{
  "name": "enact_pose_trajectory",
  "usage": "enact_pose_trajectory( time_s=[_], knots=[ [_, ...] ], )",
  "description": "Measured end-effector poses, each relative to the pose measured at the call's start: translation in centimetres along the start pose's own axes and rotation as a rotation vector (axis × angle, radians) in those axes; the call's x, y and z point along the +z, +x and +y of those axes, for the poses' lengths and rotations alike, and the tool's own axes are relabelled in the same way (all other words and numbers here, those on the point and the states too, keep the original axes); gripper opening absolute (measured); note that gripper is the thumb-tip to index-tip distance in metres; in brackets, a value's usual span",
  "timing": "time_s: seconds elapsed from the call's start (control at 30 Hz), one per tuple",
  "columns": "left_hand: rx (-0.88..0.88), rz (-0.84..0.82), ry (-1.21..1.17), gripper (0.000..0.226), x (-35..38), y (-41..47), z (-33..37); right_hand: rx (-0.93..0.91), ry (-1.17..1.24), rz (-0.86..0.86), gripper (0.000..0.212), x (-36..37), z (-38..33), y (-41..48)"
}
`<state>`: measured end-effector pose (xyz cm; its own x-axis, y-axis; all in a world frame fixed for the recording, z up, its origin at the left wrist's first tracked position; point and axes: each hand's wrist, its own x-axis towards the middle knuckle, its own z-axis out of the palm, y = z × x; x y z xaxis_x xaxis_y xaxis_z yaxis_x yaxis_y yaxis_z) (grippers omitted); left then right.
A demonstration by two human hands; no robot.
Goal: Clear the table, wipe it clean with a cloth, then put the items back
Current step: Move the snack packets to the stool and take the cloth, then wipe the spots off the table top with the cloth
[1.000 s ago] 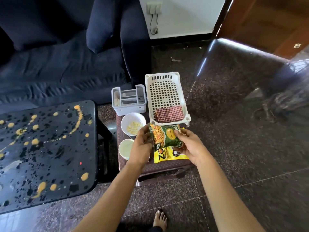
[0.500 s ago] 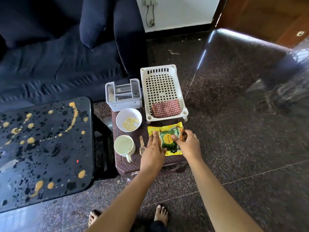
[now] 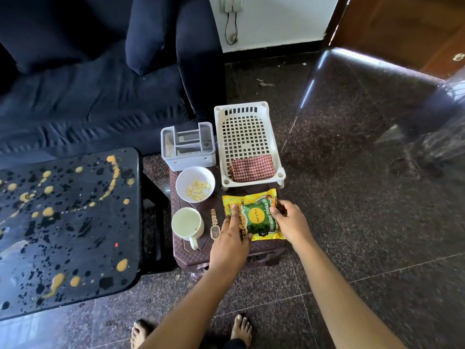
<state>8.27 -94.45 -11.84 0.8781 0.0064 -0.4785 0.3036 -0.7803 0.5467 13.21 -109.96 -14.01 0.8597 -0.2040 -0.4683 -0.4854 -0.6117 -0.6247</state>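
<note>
- The green packet [image 3: 259, 217] lies on a yellow packet [image 3: 232, 199], both flat on the brown stool [image 3: 186, 253] beside the table [image 3: 75, 222].
- The left hand [image 3: 230, 245] lies on the packets' left edge with its fingers [image 3: 234, 212] straight, pressing and gripping nothing.
- The right hand [image 3: 289, 222] has its fingers [image 3: 276, 209] curled over the green packet's right edge, apparently pinching it.
- Step, as I judge it: the end of clearing. The packets are being settled on the stool, and the table carries only yellow spatter in its visible part.
- The next move calls for letting go of the packets, reaching past them to the checked cloth [image 3: 251, 167] in the white tray [image 3: 245, 132], and carrying it left to the table.
- The reach should stay clear of the mug [image 3: 187, 222], watch [image 3: 215, 226] and bowl [image 3: 191, 175], which stand close by.
- Hidden: most of the yellow packet, both thumbs, and so how firm the right hand's hold is.
- The table's left and near sides are cut off, so items there cannot be ruled out.
- The contents of the grey box [image 3: 188, 162] are hard to make out.
</note>
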Motion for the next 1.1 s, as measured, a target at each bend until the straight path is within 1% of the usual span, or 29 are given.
enact_pose_trajectory(
  time_s=[0.07,0.17,0.23,0.33,0.43,0.5,0.53,0.63,0.77,0.87,0.93,1.0,1.1],
  knots=[
    [0.01,0.04,0.06,0.08,-0.9,0.2,0.5,-0.066,-0.037,0.094,0.042,-0.8,-0.6,-0.1],
    [0.117,0.155,0.114,0.073,-3.1,2.1,1.9,-0.293,-0.082,0.293,0.034,-2.1,-3.0,0.7],
    [0.18,0.17,0.182,0.065,-4.3,4.1,2.7,-0.439,-0.178,0.307,0.033,-2.5,-5.2,2.5],
    [0.211,0.08,0.402,0.057,-5.1,6.7,3.1,-0.555,-0.423,0.169,0.038,-2.3,-8.1,5.9],
    [0.189,-0.035,0.573,0.059,-5.1,8.1,2.7,-0.58,-0.705,-0.049,0.051,-1.5,-9.4,9.3],
    [0.201,-0.057,0.626,0.06,-5.2,8.4,2.6,-0.578,-0.876,-0.165,0.061,-1.0,-9.9,11.0],
    [0.213,-0.06,0.646,0.06,-5.3,8.5,2.6,-0.571,-0.937,-0.191,0.065,-0.8,-10.1,11.6],
    [0.238,-0.075,0.677,0.06,-5.6,8.6,2.4,-0.558,-1.046,-0.201,0.068,-0.5,-11.1,12.8],
    [0.254,-0.093,0.679,0.06,-5.8,8.7,2.1,-0.527,-1.081,-0.271,0.072,-0.6,-12.4,13.8],
    [0.247,-0.096,0.684,0.06,-5.5,8.8,2.1,-0.476,-1.022,-0.371,0.077,-0.8,-12.9,14.1],
    [0.242,-0.095,0.683,0.059,-5.3,8.7,1.9,-0.453,-0.987,-0.408,0.077,-0.9,-13.0,14.0],
    [0.25,-0.092,0.673,0.06,-5.3,8.8,1.8,-0.452,-0.935,-0.381,0.071,-1.1,-13.0,13.8],
    [0.24,-0.128,0.6,0.063,-6.0,8.9,2.1,-0.417,-0.742,-0.254,0.056,-1.9,-12.6,12.5]
  ],
)
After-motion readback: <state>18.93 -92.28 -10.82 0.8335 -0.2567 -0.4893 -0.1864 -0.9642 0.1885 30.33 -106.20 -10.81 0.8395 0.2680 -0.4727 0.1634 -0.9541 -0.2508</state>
